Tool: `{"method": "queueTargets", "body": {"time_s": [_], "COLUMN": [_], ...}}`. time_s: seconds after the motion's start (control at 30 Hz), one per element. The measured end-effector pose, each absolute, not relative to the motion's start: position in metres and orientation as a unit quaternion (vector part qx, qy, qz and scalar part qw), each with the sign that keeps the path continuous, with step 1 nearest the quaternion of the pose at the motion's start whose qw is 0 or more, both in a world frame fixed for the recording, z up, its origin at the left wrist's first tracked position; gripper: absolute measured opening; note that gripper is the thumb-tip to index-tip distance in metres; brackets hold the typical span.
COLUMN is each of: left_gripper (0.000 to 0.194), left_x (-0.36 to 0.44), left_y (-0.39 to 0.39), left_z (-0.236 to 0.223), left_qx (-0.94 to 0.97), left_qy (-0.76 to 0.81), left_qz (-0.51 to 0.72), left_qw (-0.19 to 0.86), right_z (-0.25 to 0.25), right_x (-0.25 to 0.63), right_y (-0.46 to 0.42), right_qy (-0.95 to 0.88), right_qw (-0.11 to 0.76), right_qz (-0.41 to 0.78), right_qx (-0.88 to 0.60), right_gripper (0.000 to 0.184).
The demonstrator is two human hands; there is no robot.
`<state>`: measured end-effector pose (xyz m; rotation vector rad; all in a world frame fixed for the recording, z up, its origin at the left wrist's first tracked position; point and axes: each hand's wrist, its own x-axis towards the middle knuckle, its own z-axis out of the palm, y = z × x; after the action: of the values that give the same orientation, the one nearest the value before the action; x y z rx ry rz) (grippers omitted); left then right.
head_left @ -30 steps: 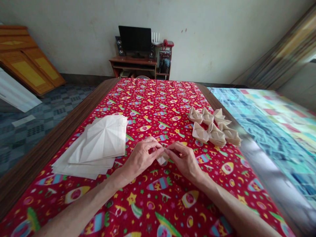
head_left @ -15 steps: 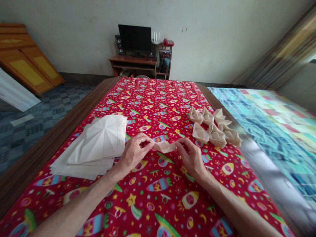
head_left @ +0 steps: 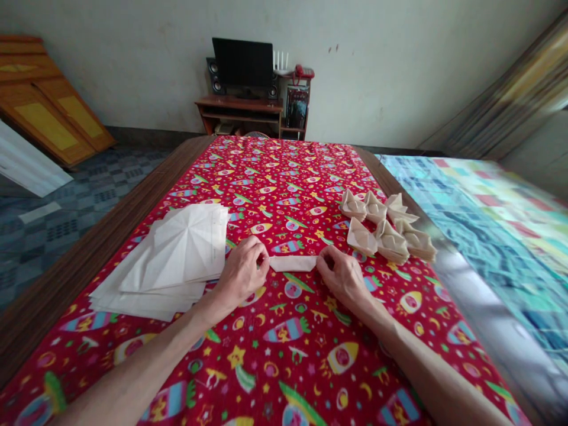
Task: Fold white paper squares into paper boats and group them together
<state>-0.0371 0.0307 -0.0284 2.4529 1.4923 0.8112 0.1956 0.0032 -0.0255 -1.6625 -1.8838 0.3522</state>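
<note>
A small folded piece of paper (head_left: 293, 264) is stretched level between my two hands, a flat narrow strip with slanted ends. My left hand (head_left: 247, 264) pinches its left tip, fingers closed. At the other end my right hand (head_left: 341, 270) grips the right tip between thumb and fingers. To the left lies a stack of creased white paper sheets (head_left: 189, 245), the top one marked with fold lines spreading from a point. Several folded paper boats (head_left: 391, 242), nested in piles, stand in two rows at the right.
A red patterned cloth (head_left: 284, 367) covers the wooden table (head_left: 146, 183). Beyond its far end is a desk (head_left: 239, 104) with a monitor (head_left: 243, 66). A bed (head_left: 479, 225) adjoins on the right, and a wooden cabinet (head_left: 53, 112) stands at far left.
The folded paper went from a bulging, partly opened shape to a flat straight strip. My hands spread slightly apart, the left one moving a little left. The view shifted slightly.
</note>
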Motion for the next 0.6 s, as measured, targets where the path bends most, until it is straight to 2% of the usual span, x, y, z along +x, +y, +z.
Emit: {"method": "queueTargets", "body": {"time_s": [0.07,0.2,0.23,0.37,0.5,0.6], "left_gripper": [0.008,0.047,0.051,0.043,0.047,0.049], "left_x": [-0.034,-0.027,-0.025,-0.018,-0.016,-0.017], "left_y": [0.028,0.015,0.011,-0.003,-0.007,-0.006], "left_z": [-0.027,-0.021,-0.020,-0.020,-0.023,-0.025], "left_qx": [0.823,0.895,0.913,0.927,0.922,0.923], "left_qy": [0.503,0.388,0.356,0.341,0.360,0.362], "left_qz": [0.261,0.221,0.202,0.157,0.135,0.123], "left_qw": [0.047,0.008,0.006,0.021,0.040,0.038], "right_z": [-0.026,-0.026,-0.026,-0.025,-0.025,-0.025], "right_x": [0.195,0.191,0.190,0.189,0.190,0.189], "right_y": [0.003,0.002,0.001,-0.001,-0.004,-0.012], "right_qy": [-0.716,-0.722,-0.723,-0.733,-0.758,-0.808], "right_qw": [0.277,0.254,0.249,0.235,0.250,0.260], "right_qz": [0.105,0.066,0.053,-0.002,-0.043,-0.079], "right_qx": [-0.632,-0.641,-0.643,-0.638,-0.601,-0.523], "right_gripper": [0.015,0.013,0.013,0.015,0.014,0.024]}}
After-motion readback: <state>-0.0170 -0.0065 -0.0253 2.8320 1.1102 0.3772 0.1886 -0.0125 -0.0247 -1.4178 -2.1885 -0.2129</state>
